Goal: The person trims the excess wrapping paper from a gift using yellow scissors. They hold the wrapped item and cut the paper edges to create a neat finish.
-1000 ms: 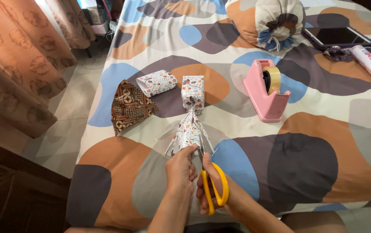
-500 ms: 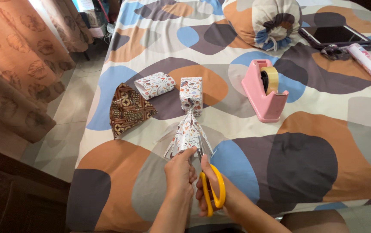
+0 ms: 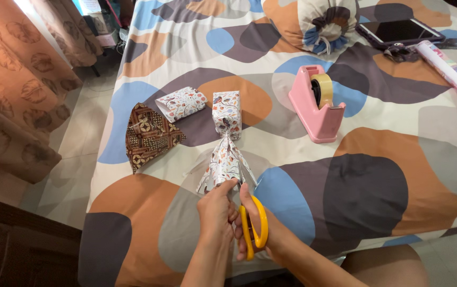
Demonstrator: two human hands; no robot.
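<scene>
Two hands meet at the near edge of a bed covered by a sheet printed with large blue, orange and grey blobs. The left hand pinches the flared lower edge of the wrapped parcel, its grip closed on the paper so that the loose skirt stays taut and flat against the bed. The right hand has its fingers through the yellow handles of the scissors, grip closed around them; the blades point up into the paper edge and are mostly hidden behind the left thumb, so how far they are parted cannot be told. The parcel lies lengthwise away from the person: a boxy wrapped body at the far end, a cinched neck in the middle, and the fanned paper tail nearest the hands, which places the trimming edge within easy reach. Just left of the parcel body lie a small roll of matching paper and a brown patterned cloth. To the right stands a pink tape dispenser; farther off are a bolster pillow, a tablet and a gift-wrap roll.
</scene>
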